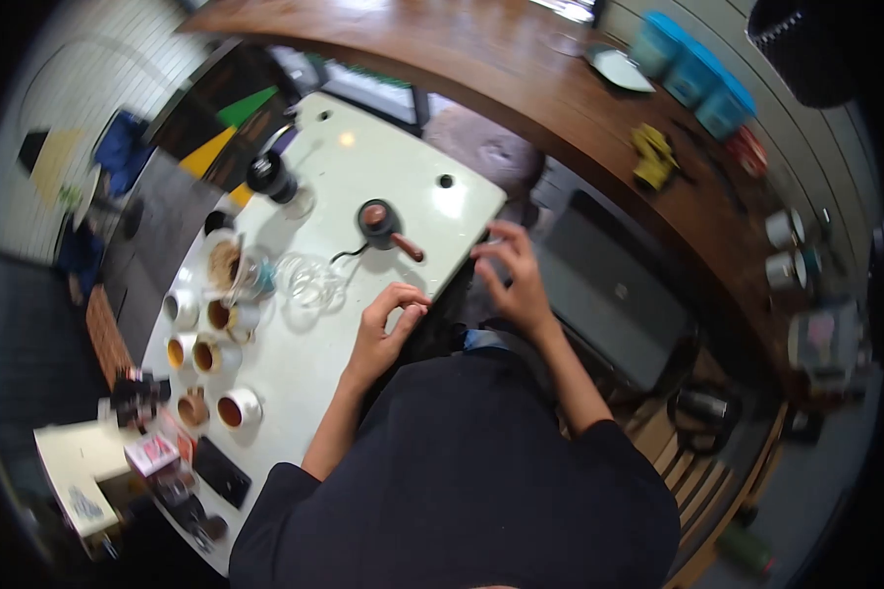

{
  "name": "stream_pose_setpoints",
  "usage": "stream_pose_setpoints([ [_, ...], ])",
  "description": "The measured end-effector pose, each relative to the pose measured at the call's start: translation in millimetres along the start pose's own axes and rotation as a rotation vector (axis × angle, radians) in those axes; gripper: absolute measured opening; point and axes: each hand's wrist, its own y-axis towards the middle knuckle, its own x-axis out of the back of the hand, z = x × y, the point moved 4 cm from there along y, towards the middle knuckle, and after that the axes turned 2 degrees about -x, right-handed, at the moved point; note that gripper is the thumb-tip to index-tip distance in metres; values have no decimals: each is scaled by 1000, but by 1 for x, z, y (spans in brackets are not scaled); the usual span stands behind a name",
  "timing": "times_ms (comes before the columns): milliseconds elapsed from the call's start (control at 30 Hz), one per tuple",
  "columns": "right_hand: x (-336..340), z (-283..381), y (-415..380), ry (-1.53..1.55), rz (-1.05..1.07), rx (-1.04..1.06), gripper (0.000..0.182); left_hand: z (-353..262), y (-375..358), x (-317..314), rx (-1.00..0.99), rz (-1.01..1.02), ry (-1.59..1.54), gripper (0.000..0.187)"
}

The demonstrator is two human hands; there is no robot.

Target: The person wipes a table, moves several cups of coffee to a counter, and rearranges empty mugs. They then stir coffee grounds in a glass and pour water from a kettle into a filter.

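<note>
My left hand (387, 329) is at the near edge of the white table (304, 412), its fingers curled in towards the thumb; anything between them is too small or hidden to make out. Just past the table's edge my right hand (517, 280) hangs in the air with fingers apart and nothing visible in them. Ahead of the left hand lies a dark round tool with a brown handle (408, 247) and a brown knob (373, 214) on top. A coil of clear tubing (309, 283) is left of it.
Several cups, including a white mug (239, 407), stand on the left. Beyond them is a black-topped bottle (271, 178). A black phone (222, 471) lies near the table's left end. A wooden counter (481, 59) holds blue containers (692, 74) and a yellow item (653, 157).
</note>
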Motion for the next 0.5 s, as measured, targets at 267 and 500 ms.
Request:
stream_pose_setpoints([
  [267,-107,55,1,266,771,89,18,5,-87,36,158,-547,66,17],
  [500,-205,101,-9,398,1188,263,15,-2,-201,52,263,-1077,266,14],
])
